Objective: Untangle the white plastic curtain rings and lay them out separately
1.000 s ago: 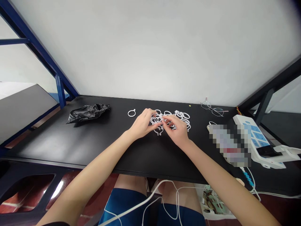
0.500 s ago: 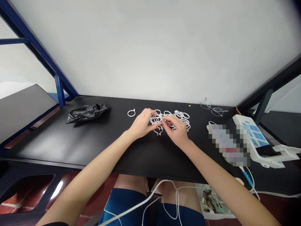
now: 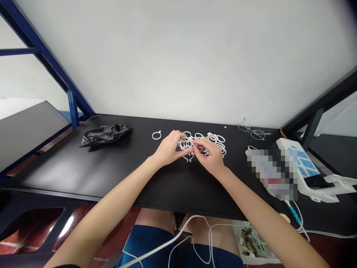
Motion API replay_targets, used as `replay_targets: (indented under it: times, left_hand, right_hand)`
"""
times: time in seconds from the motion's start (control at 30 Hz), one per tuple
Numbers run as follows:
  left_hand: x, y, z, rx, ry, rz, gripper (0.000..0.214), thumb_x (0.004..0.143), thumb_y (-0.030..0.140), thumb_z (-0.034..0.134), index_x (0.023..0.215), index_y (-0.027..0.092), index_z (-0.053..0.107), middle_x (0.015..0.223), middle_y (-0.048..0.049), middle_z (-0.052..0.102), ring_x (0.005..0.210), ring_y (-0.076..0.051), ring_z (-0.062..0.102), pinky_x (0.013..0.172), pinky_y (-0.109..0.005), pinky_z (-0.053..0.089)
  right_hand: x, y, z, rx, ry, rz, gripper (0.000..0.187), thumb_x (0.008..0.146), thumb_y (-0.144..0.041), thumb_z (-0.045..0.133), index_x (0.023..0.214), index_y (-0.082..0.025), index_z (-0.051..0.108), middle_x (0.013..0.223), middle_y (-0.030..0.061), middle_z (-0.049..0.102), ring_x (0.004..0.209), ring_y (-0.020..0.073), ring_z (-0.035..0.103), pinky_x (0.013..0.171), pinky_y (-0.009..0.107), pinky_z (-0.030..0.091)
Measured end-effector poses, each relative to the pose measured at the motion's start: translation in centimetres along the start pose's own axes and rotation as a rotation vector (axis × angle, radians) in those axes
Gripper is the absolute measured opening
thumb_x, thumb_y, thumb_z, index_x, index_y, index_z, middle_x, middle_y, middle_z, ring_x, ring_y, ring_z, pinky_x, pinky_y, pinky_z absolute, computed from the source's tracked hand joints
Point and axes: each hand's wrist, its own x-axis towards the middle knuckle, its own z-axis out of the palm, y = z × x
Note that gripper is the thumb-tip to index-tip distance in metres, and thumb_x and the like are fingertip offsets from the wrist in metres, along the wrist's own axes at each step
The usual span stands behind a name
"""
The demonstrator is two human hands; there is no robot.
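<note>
**Item: handling of white plastic rings, head view**

- Grip: a white ring (image 3: pixel 189 146) is pinched between the fingertips of the left hand (image 3: pixel 169 150) and the right hand (image 3: pixel 212 156). Both sets of fingers are closed tight on it, just above the table (image 3: pixel 83 171). Whether a second ring is caught up with it cannot be told.
- Behind and to the right of the grip: a heap of rings (image 3: pixel 217 141), touching the held one.
- Left of the grip: a single ring (image 3: pixel 156 135) lying apart. Well beyond it is a crumpled black bag (image 3: pixel 104 134).
- Far right of the grip: spectacles (image 3: pixel 252 130) and a white power strip (image 3: pixel 302 163) with blue sockets.
- Change noted: over the last second the fingertips have barely shifted and the heap is undisturbed; only the view has drifted slightly. The ring is judged to be still under the same fingering, with nothing set down or taken up.
- Writing: none legible. No brand can be made out on the strip, and a patch beside it is pixelated.
</note>
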Motion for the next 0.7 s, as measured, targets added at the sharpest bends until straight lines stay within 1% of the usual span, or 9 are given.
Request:
replay_targets:
  times: [0.3,0.5,0.7]
  left_hand:
    - [0.01,0.04,-0.16,-0.002,-0.012,0.0,0.037,0.09,0.047,0.058,0.11,0.017,0.05,0.097,-0.0084,0.061,0.088,-0.02,0.056,0.076,-0.033,0.048]
    - [0.06,0.17,-0.3,-0.011,-0.009,-0.004,0.03,0.092,0.042,0.055,0.108,0.017,0.049,0.096,-0.008,0.06,0.088,-0.02,0.056,0.077,-0.033,0.048]
    - [0.03,0.19,-0.34,-0.004,-0.031,-0.038,0.023,0.092,0.037,0.051,0.104,0.017,0.048,0.093,-0.0072,0.058,0.086,-0.019,0.055,0.075,-0.033,0.048]
  right_hand:
    - [-0.12,0.08,0.05,0.012,-0.023,0.014,0.014,0.088,-0.016,0.058,0.098,-0.022,0.067,0.082,0.0048,0.068,0.066,0.0146,0.062,0.053,0.027,0.053]
    - [-0.23,0.19,0.04,0.024,-0.068,0.042,0.012,0.09,-0.019,0.057,0.099,-0.022,0.065,0.082,0.0039,0.067,0.066,0.014,0.062,0.054,0.026,0.053]
    - [-0.41,0.33,0.24,0.007,-0.102,0.037,0.008,0.092,-0.022,0.057,0.095,-0.022,0.064,0.079,0.0032,0.066,0.067,0.0143,0.061,0.054,0.027,0.053]
